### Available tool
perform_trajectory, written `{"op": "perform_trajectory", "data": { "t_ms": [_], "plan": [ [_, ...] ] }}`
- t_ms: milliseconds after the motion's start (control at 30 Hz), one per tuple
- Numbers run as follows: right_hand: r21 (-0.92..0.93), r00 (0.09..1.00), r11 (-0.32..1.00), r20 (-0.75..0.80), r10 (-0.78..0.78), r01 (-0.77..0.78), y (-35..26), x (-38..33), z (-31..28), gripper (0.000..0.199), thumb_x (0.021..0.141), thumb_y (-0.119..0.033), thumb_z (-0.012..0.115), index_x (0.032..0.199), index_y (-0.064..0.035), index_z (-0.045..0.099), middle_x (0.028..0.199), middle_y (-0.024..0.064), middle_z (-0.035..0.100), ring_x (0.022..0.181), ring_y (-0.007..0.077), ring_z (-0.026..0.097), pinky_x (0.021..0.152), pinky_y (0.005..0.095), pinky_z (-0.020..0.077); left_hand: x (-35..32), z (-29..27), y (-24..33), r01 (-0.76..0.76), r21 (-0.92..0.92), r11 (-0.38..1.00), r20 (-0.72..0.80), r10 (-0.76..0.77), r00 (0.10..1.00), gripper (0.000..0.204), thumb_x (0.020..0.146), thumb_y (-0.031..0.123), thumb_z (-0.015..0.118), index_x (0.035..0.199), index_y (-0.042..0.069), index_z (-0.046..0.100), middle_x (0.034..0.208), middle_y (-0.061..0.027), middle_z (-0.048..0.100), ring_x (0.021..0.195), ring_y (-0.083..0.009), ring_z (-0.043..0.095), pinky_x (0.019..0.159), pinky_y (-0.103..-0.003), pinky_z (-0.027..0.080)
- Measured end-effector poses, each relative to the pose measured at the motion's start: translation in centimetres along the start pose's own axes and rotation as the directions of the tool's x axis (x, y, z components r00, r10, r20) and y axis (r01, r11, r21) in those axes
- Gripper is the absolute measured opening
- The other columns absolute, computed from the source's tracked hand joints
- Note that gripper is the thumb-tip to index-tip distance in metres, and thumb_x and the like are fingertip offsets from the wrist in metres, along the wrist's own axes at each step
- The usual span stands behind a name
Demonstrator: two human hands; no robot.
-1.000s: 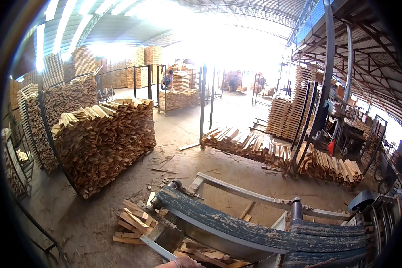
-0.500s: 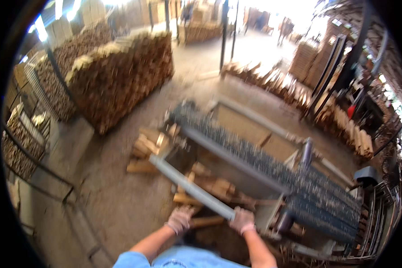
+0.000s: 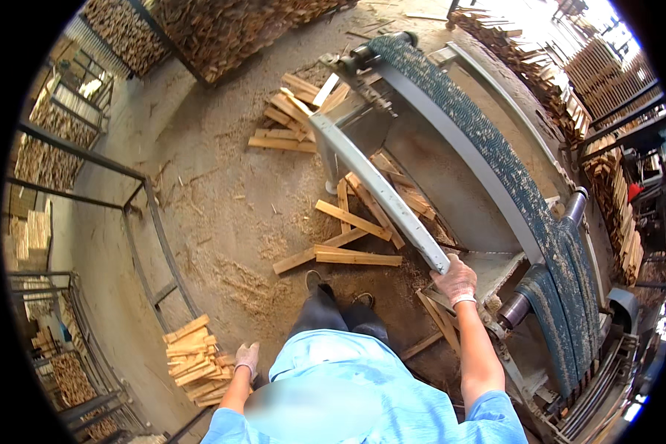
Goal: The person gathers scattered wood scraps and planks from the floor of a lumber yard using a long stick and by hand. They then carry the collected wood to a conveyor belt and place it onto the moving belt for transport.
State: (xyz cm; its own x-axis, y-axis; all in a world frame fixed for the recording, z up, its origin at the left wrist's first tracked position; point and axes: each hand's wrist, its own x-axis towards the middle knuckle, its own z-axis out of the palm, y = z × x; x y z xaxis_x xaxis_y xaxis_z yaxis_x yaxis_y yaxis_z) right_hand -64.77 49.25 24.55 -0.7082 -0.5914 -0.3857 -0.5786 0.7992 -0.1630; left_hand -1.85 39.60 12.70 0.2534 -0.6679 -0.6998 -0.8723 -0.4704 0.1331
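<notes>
My right hand (image 3: 455, 280), in a pale work glove, is closed around the near end of a grey metal frame bar (image 3: 381, 191) beside the conveyor. Low on the left, my left hand (image 3: 247, 358), also gloved, has its fingers stretched out and holds nothing. It is right beside a stack of short wooden slats (image 3: 194, 357); whether it touches them I cannot tell. Past my feet, loose wooden pieces (image 3: 357, 255) lie on the floor under and beside the bar.
A conveyor with a dark, sawdust-flecked belt (image 3: 466, 126) runs along the right. More wooden pieces (image 3: 283, 140) lie by its far leg. A metal rail frame (image 3: 155, 259) stands on the left. Large wood stacks (image 3: 237, 29) rise at the back. Sawdust covers the floor (image 3: 229, 200).
My view has tipped downward. My left hand has moved from near the bar to the slat stack at the lower left. My right hand remains on the bar's end.
</notes>
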Motion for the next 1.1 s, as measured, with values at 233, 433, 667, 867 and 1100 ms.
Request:
{"op": "perform_trajectory", "data": {
  "t_ms": [233,433,667,867,1100],
  "plan": [
    [-0.077,0.999,0.997,-0.054,0.008,-0.012,-0.5,-0.2,0.0,0.065,0.074,-0.041,0.086,0.126,-0.0114,0.061,0.107,0.0168,0.074,0.100,0.0355,0.071,0.089,0.0445,0.0558,-0.6,-0.7,11.3,-0.214,-0.170,0.962,-0.019,0.214,0.977,0.053,0.090,0.038,0.059,0.126,-0.002,0.063,0.112,-0.0283,0.069,0.110,-0.0428,0.065,0.095,-0.046,0.049],
    [-0.261,0.772,0.936,-0.535,-0.343,0.236,-4.6,-3.8,6.0,0.072,0.086,-0.032,0.074,0.143,-0.0039,0.040,0.138,0.0246,0.050,0.131,0.0462,0.049,0.109,0.0594,0.0444,1.2,3.9,16.0,-0.239,-0.377,0.895,0.150,0.314,0.938,0.048,0.093,0.024,0.067,0.133,-0.002,0.059,0.117,-0.0224,0.071,0.111,-0.0285,0.069,0.096,-0.036,0.051],
    [0.086,0.851,0.853,-0.163,-0.498,0.516,-10.2,1.1,20.4,0.074,0.074,-0.014,0.077,0.142,-0.0057,0.048,0.140,0.0227,0.053,0.135,0.0427,0.048,0.114,0.0559,0.0385,4.5,16.5,17.3,0.102,-0.467,0.878,0.522,0.181,0.834,0.066,0.092,0.037,0.066,0.144,-0.002,0.052,0.135,-0.0257,0.063,0.129,-0.0334,0.060,0.107,-0.038,0.045],
    [-0.173,0.868,0.868,0.279,-0.410,0.465,-8.7,17.9,38.6,0.080,0.081,-0.024,0.077,0.148,0.0026,0.042,0.146,0.0284,0.049,0.133,0.0444,0.049,0.114,0.0479,0.0409,14.5,32.2,21.9,0.313,-0.527,0.790,0.574,0.060,0.816,0.067,0.094,0.041,0.060,0.141,-0.006,0.051,0.132,-0.0206,0.063,0.119,-0.0266,0.060,0.103,-0.035,0.043],
    [-0.361,0.882,0.810,0.286,-0.375,0.461,-12.5,35.0,50.4,0.072,0.083,-0.034,0.075,0.142,-0.0029,0.048,0.136,0.0267,0.056,0.131,0.0449,0.050,0.109,0.0497,0.0450,27.6,46.5,30.0,0.604,-0.759,0.244,0.594,-0.120,0.795,0.066,0.094,0.041,0.070,0.143,0.002,0.047,0.136,-0.0169,0.057,0.129,-0.0313,0.053,0.099,-0.046,0.050]
  ]
}}
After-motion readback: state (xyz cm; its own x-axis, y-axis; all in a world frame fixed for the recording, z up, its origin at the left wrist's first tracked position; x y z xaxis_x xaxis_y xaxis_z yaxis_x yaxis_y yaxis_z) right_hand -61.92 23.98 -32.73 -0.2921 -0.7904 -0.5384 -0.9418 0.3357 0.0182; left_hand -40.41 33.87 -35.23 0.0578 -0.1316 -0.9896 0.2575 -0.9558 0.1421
